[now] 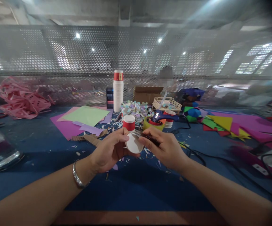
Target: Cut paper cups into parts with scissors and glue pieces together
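Note:
My left hand [110, 150] grips a red and white paper cup [131, 133] that lies on its side, its white round end facing me. My right hand [165, 146] holds a pair of dark-handled scissors [144, 135] with the blades against the cup's white end. Both hands hover just above the blue table [136, 185], close together at the middle. A silver bracelet sits on my left wrist.
Paper scraps litter the table around the hands. Behind them stand a tall stack of cups [118, 91], coloured paper sheets [84, 117], a tape roll [153, 124], a glue gun [166, 116] with black cables running right, and coloured triangles [220, 125]. A pink paper pile [20, 99] lies far left.

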Available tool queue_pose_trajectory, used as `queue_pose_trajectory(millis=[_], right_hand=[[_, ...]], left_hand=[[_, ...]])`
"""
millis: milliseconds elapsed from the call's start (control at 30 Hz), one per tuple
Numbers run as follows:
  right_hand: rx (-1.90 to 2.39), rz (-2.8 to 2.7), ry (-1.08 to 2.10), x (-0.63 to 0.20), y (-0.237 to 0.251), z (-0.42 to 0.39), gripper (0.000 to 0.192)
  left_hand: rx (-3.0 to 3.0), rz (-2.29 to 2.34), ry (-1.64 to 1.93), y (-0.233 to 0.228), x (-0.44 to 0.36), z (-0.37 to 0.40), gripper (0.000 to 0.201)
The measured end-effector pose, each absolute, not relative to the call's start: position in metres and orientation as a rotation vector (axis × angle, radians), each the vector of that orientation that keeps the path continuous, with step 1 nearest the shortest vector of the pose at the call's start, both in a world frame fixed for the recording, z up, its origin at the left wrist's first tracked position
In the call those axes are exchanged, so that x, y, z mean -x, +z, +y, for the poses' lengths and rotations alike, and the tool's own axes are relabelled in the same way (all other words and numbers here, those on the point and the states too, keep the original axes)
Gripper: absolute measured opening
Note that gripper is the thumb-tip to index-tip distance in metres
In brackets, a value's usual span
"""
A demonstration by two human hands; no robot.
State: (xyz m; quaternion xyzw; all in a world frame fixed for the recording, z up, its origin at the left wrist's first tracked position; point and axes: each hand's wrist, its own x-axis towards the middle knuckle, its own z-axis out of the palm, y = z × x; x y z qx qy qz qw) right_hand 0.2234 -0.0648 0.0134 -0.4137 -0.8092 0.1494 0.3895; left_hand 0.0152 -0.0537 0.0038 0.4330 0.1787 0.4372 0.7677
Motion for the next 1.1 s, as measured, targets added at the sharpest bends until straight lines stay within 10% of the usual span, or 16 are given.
queue_pose_trajectory(millis=[1100], right_hand=[[1.059, -2.112, 0.427, -0.225, 0.017, -0.068, 0.033]], left_hand=[[-0.867, 0.303, 0.749, 0.010, -0.004, -0.043, 0.031]])
